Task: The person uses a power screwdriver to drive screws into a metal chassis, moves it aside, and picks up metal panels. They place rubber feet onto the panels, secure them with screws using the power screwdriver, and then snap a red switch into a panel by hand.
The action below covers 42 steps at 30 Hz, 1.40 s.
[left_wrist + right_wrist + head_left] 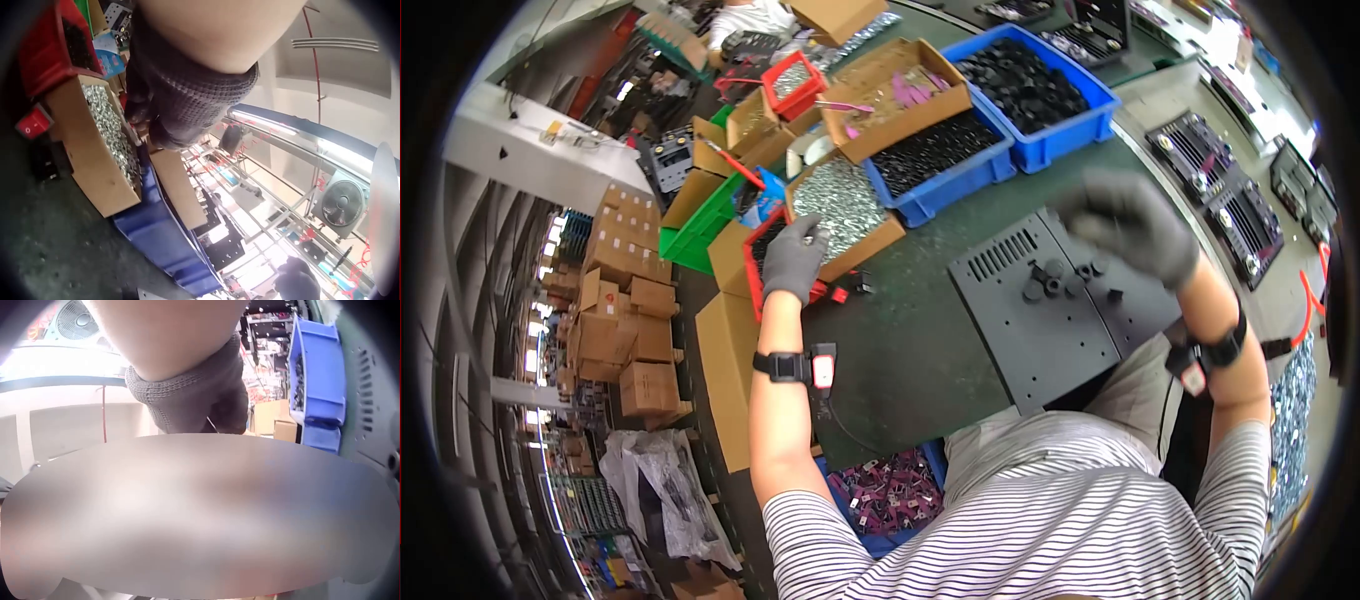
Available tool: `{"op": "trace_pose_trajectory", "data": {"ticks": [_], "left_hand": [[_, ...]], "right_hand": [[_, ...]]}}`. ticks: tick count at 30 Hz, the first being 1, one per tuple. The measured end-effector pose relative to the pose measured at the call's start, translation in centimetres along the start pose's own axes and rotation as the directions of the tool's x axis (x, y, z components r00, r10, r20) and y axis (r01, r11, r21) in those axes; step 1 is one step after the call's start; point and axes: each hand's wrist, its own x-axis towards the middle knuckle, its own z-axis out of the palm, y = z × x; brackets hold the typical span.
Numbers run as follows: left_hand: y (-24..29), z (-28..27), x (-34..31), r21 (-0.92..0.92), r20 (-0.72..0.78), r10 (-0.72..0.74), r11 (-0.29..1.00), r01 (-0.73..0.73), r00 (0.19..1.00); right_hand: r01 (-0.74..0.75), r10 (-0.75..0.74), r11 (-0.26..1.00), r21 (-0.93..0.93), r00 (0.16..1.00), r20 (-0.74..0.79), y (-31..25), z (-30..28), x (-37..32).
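My gloved left hand (795, 262) is at the near left edge of a cardboard box of small silver metal pieces (840, 200). Its fingers curl toward the thumb, with a small silver piece showing between the fingertips. The left wrist view has the glove (181, 106) beside the same box. My gloved right hand (1135, 225), blurred, is raised over the right part of a dark slotted metal panel (1030, 330); I cannot tell what it holds. Black round knob-like parts (1052, 280) stand on the panel. A blurred patch covers much of the right wrist view below the glove (200, 400).
Blue bins of black parts (1040, 140) stand behind the panel. A cardboard box with pink pieces (895, 100) rests across the bins. Small red and black switch-like parts (838, 294) lie near my left wrist. A blue bin of purple parts (890, 495) sits below the table edge.
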Motion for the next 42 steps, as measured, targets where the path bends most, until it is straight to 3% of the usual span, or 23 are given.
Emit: {"op": "trace_pose_trajectory", "data": {"ticks": [2,4,6,8,10,13,16,17,19,20,21,23,24,25,26,27,28,30,32,34,35,37,42], "left_hand": [[0.9,-0.2,1.0,0.002,0.1,-0.018,1.0,0.018,0.995],[2.4,0.3,2.5,0.089,0.198,-0.075,0.994,0.058,0.977],[3.1,1.1,4.1,0.304,0.195,-0.082,0.952,0.019,0.977],[2.6,1.7,5.8,0.409,0.211,-0.178,0.909,0.079,0.961],[1.8,1.9,7.1,0.418,0.159,-0.258,0.892,0.172,0.953],[-0.8,3.3,8.9,0.404,0.153,-0.283,0.892,0.201,0.947],[-0.2,3.6,9.4,0.409,0.182,-0.323,0.884,0.228,0.929],[0.1,3.8,9.4,0.388,0.184,-0.352,0.884,0.261,0.918],[0.8,3.4,9.5,0.404,0.25,-0.362,0.882,0.243,0.898],[1.3,3.0,9.7,0.422,0.304,-0.363,0.88,0.218,0.881],[1.9,2.8,9.6,0.416,0.342,-0.366,0.885,0.21,0.866],[0.0,4.2,10.0,0.274,0.41,-0.392,0.914,0.299,0.824],[0.5,3.8,9.9,0.246,0.432,-0.383,0.921,0.302,0.817],[1.1,3.6,9.2,0.271,0.338,-0.325,0.932,0.24,0.883],[-0.8,4.4,9.6,0.169,0.343,-0.328,0.943,0.286,0.88],[-0.9,4.0,9.7,-0.035,0.397,-0.425,0.879,0.476,0.813],[-1.1,3.8,9.7,-0.218,0.47,-0.5,0.733,0.644,0.728],[-1.8,3.3,8.3,-0.702,0.478,-0.443,0.326,0.633,0.759],[-1.9,2.2,8.0,-0.784,0.559,-0.387,0.042,0.619,0.734],[-1.1,1.4,7.5,-0.84,0.502,-0.477,-0.071,0.538,0.721],[-2.1,1.5,7.6,-0.835,0.507,-0.484,-0.071,0.546,0.713],[-4.4,1.5,8.2,-0.756,0.648,-0.266,-0.116,0.644,0.714],[-3.0,1.4,7.2,-0.796,0.604,-0.28,-0.16,0.584,0.746]], "right_hand": [[-0.133,0.124,0.989,0.057,0.981,0.147,-1.4,1.0,-2.8],[-0.036,0.036,0.999,-0.008,0.992,0.12,-0.3,2.1,-5.2],[-0.091,0.105,0.992,-0.093,0.982,0.16,-0.5,2.1,-7.7],[-0.306,0.294,0.948,0.088,0.947,0.128,-0.1,3.0,-11.0],[-0.383,0.38,0.924,-0.002,0.914,0.142,0.6,3.0,-14.3],[-0.788,0.798,0.603,-0.125,0.595,0.097,1.4,2.0,-19.7],[-0.963,0.939,0.238,-0.124,0.261,-0.223,4.5,0.4,-25.9],[-0.944,0.903,0.112,-0.31,0.226,-0.364,7.5,-0.7,-29.8],[-0.89,0.705,-0.064,-0.452,0.28,-0.651,6.9,-1.1,-30.6],[-0.937,0.638,0.129,-0.325,0.33,-0.696,6.6,-1.6,-30.7],[-0.892,0.495,0.411,-0.189,0.393,-0.775,6.6,-1.3,-29.7],[-0.82,0.513,0.563,-0.099,0.441,-0.736,8.7,-2.4,-31.6],[-0.656,0.487,0.748,0.106,0.433,-0.759,10.2,-1.8,-31.7],[-0.621,0.472,0.774,0.119,0.441,-0.763,10.9,-1.5,-32.1],[-0.588,0.455,0.799,0.128,0.452,-0.767,10.8,-1.5,-31.8],[-0.596,0.467,0.791,0.139,0.44,-0.767,10.7,-1.3,-31.6],[-0.547,0.434,0.826,0.134,0.467,-0.77,10.5,-1.0,-31.4],[-0.501,0.411,0.854,0.137,0.491,-0.768,10.7,-0.7,-31.6],[-0.326,0.407,0.908,0.263,0.536,-0.74,11.4,-0.9,-32.0],[-0.322,0.46,0.888,0.329,0.567,-0.684,11.3,-1.4,-31.8],[-0.374,0.472,0.879,0.296,0.59,-0.655,11.1,-1.6,-31.5],[-0.501,0.517,0.835,0.227,0.575,-0.634,10.0,-1.7,-30.6],[-0.57,0.548,0.795,0.207,0.529,-0.647,10.3,-1.9,-30.4]]}}
